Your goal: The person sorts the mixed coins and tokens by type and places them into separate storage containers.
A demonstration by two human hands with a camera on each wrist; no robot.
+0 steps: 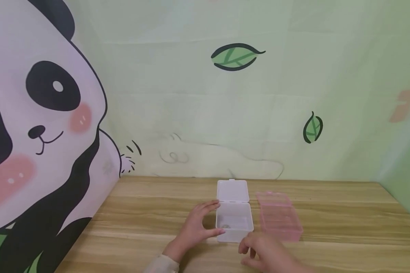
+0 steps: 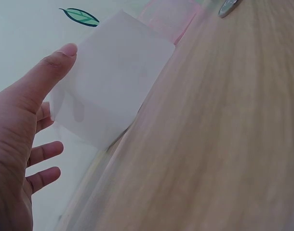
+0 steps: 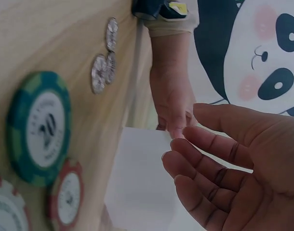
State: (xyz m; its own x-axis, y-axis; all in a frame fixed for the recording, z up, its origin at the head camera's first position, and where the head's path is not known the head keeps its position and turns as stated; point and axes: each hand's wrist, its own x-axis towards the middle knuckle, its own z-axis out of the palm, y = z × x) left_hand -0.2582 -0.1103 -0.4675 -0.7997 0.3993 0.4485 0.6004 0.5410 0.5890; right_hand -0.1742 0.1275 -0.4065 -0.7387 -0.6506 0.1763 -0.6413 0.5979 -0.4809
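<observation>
A small white plastic box [image 1: 234, 236] stands on the wooden table with its lid [image 1: 232, 190] tipped back. Inside, near its front left corner, lies a small shiny piece [image 1: 226, 226], too small to make out. My left hand [image 1: 193, 225] holds the box from the left, thumb at the front corner and fingers by the hinge side. In the left wrist view, two of its fingers stand free of the box. My right hand [image 1: 268, 250] hovers at the box's front right corner, fingers loosely bent, with nothing visible in them.
A see-through pink box [image 1: 281, 220] with its lid back stands right of the white one. In the right wrist view lie a green poker chip [image 3: 43, 127], a red chip [image 3: 67, 195], a red-and-white chip [image 3: 7, 211] and silvery discs [image 3: 99, 73]. A panda-print cloth [image 1: 239, 113] hangs behind.
</observation>
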